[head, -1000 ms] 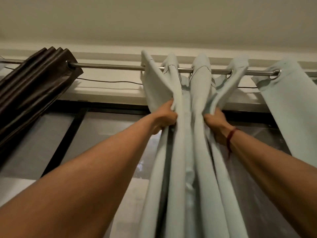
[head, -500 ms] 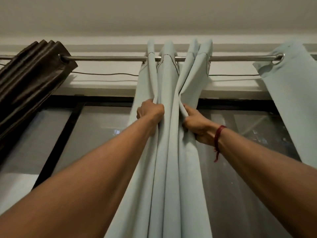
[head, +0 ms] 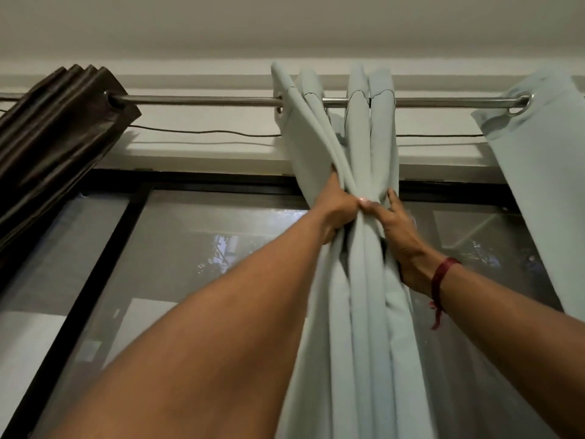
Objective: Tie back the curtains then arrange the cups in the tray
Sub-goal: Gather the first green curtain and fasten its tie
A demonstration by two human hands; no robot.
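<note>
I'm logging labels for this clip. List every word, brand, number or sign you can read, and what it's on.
None. No readable text on the pale curtain, the brown curtain, the rod, the window or the red wrist thread.

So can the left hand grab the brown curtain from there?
Probably not yet. The left hand grips the bunched pale curtain, and the brown curtain hangs well off to the side. Only bare rod lies between, so nothing blocks it.
</note>
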